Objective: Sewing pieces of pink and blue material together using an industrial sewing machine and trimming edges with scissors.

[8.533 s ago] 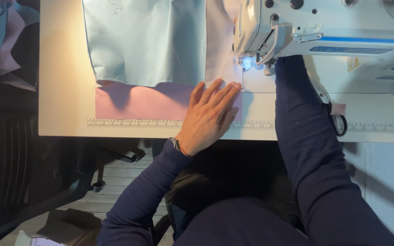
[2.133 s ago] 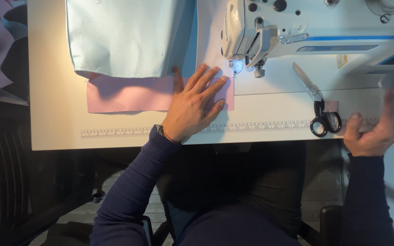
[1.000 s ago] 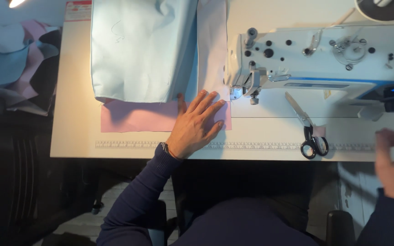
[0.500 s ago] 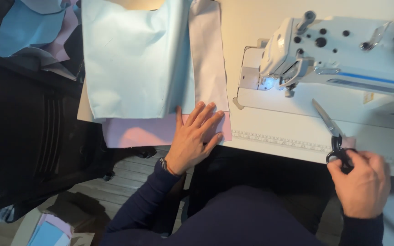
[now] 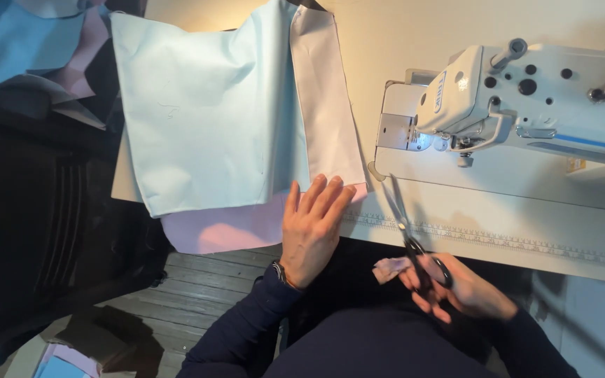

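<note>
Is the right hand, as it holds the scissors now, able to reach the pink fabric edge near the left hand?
Probably yes. The right hand holds the scissors with blades aimed toward the pink fabric; nothing lies between them except the left hand pressing it.

Warm light on the table, dark left side, mild motion blur.
</note>
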